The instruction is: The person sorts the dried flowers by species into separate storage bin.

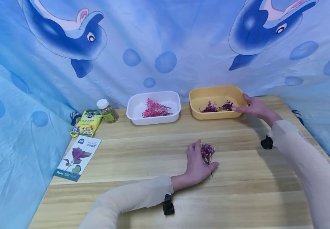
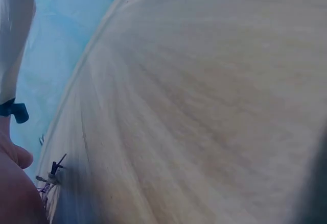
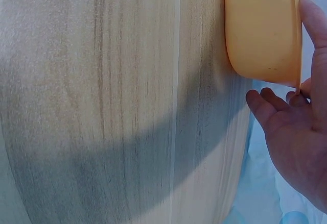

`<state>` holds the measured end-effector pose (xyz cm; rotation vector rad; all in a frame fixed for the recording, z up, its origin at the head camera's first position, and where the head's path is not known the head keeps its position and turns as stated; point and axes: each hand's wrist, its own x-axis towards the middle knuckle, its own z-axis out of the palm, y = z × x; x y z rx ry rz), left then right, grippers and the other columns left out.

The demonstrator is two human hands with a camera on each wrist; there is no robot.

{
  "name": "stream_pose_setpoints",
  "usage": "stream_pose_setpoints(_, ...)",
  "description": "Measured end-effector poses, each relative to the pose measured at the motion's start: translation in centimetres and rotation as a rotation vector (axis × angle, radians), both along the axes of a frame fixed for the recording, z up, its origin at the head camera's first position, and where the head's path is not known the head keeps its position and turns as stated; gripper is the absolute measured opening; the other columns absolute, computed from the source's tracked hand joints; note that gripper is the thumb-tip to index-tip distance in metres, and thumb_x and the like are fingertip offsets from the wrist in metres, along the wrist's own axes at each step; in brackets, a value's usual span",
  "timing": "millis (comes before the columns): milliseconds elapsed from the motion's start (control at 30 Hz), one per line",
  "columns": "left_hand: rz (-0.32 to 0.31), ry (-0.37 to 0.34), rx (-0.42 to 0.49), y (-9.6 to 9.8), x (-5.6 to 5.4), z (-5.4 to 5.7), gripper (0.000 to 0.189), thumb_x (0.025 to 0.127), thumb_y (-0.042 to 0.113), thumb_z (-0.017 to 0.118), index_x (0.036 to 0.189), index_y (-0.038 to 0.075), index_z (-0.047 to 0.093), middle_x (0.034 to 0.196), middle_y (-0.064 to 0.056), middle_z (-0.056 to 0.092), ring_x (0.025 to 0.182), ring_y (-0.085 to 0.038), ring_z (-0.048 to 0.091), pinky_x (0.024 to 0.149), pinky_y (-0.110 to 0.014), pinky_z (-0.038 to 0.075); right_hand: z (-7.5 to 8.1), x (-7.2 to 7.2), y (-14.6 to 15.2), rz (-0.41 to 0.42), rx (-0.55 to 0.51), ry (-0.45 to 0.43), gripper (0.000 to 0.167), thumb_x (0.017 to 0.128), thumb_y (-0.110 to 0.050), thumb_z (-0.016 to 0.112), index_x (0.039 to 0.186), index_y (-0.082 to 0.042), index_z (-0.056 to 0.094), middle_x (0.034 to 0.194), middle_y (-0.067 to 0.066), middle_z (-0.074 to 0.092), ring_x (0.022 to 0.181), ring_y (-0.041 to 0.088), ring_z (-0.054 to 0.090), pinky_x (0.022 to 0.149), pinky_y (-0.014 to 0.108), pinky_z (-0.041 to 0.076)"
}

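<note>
My left hand (image 1: 194,167) is low over the middle of the table, its fingers curved along the left of a bunch of purple dried flowers (image 1: 207,151). The thumb crosses its stems, and the stem ends (image 2: 53,170) poke out past the hand in the left wrist view. At the back right, my right hand (image 1: 256,108) grips the right rim of a yellow tray (image 1: 197,115), thumb toward the inside. In the right wrist view that hand (image 3: 294,117) has fingers beneath the tray's corner. Two purple sprigs (image 1: 209,107) lie inside this tray.
A white tray (image 1: 153,121) with pink dried flowers (image 1: 154,109) stands left of the yellow one. Further left are a white-capped jar (image 1: 109,113), a yellow packet (image 1: 87,124) and a flower-printed card (image 1: 77,157). A dolphin-print curtain (image 1: 165,38) hangs along the table's back edge.
</note>
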<state>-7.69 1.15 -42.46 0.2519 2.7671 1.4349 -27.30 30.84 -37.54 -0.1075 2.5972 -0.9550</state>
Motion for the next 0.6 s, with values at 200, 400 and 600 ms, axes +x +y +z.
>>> stream_pose_setpoints(200, 0.003, 0.019, -0.041, 0.46, -0.19, -0.47, 0.100, 0.068, 0.026, 0.093, 0.149, 0.004, 0.038, 0.135, -0.013, 0.041, 0.127, -0.027, 0.038, 0.106, -0.035, 0.041, -0.04, -0.07, 0.06, 0.002, -0.016, -0.007, 0.115, 0.089, -0.064, 0.064, 0.156, -0.011, -0.013, 0.156, 0.038, 0.003, 0.140, 0.060, 0.011, 0.112, 0.069, 0.014)
stream_pose_setpoints(400, -0.029, 0.034, -0.029, 0.64, -0.46, -0.68, 0.096, 0.070, 0.020, 0.092, 0.150, 0.004, 0.040, 0.139, -0.013, 0.041, 0.130, -0.026, 0.039, 0.110, -0.033, 0.037, -0.03, -0.27, 0.28, -0.007, -0.028, -0.008, 0.116, 0.088, -0.064, 0.065, 0.156, -0.011, -0.013, 0.157, 0.037, 0.002, 0.140, 0.059, 0.011, 0.112, 0.068, 0.014)
stream_pose_setpoints(600, -0.049, 0.072, -0.030, 0.68, -0.57, -1.08, 0.087, 0.071, 0.010, 0.089, 0.146, 0.006, 0.046, 0.137, -0.012, 0.043, 0.127, -0.027, 0.044, 0.108, -0.032, 0.040, -0.16, -0.17, 0.24, -0.006, -0.026, -0.009, 0.116, 0.088, -0.064, 0.065, 0.156, -0.010, -0.013, 0.157, 0.036, 0.002, 0.141, 0.058, 0.010, 0.113, 0.067, 0.014)
